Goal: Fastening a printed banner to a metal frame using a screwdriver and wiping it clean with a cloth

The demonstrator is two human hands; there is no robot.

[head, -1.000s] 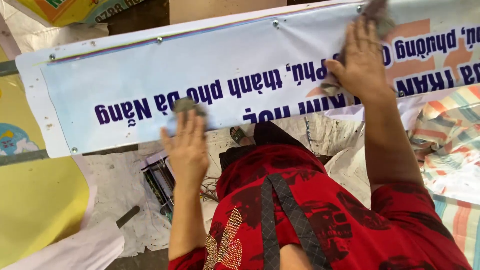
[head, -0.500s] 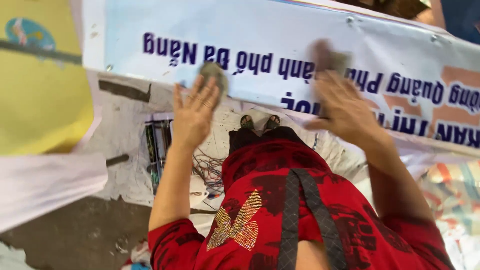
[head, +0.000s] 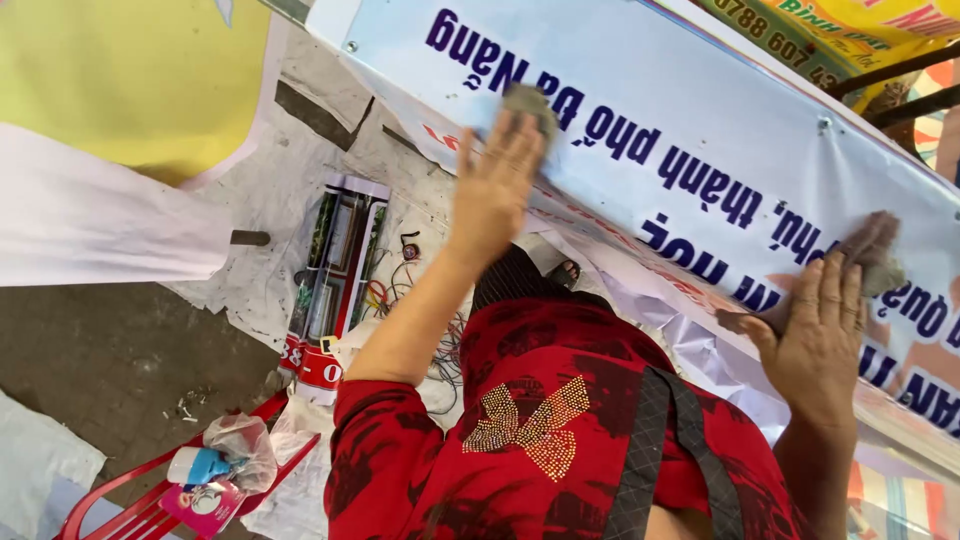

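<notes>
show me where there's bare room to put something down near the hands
Bare patches: the banner between the left hand and right hand, and the dark floor left of the rolled poster. Crowded: the wires beside the poster and the red chair.

Banner [head: 700,130] across top right, running diagonally. Left hand [head: 493,190] flat on banner's lower edge, over a rag [head: 530,103]. Right hand [head: 815,345] further right along that edge, over a second rag [head: 870,255]. Rolled posters [head: 335,285] left of left forearm; tangled wires [head: 400,290] between. Chair [head: 150,505] at bottom left, holding bagged items [head: 225,455].
</notes>
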